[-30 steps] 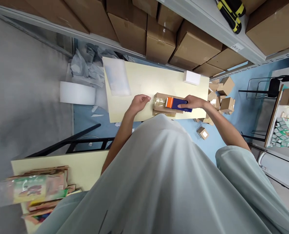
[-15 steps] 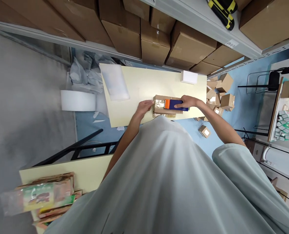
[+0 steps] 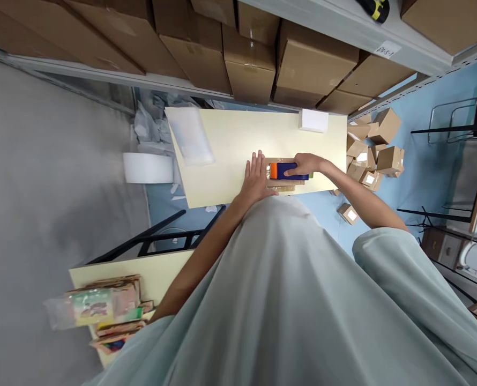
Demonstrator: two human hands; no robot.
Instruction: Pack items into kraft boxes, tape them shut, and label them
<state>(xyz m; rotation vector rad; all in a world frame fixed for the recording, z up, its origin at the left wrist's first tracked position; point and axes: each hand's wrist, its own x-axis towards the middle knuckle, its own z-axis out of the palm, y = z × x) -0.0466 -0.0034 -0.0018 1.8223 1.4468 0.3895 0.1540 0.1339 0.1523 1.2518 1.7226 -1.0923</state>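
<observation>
A small brown cardboard box (image 3: 283, 185) lies on the pale yellow table (image 3: 230, 139), near its front edge. My right hand (image 3: 307, 162) is closed round a blue and orange tape dispenser (image 3: 285, 171) that rests on top of the box. My left hand (image 3: 256, 178) lies flat against the box's left end, fingers stretched out and together. Clear tape shines on the box top.
A clear plastic bag (image 3: 190, 135) and a small white box (image 3: 313, 120) lie on the table. Shelves of large cartons (image 3: 238, 53) run behind it. Small boxes (image 3: 373, 155) litter the blue floor at right. A second table (image 3: 154, 276) at lower left holds packaged goods (image 3: 97, 311).
My left hand moved right, from the bare table to the box's left end, and flattened against it. The right hand with the dispenser slid left along the box top.
</observation>
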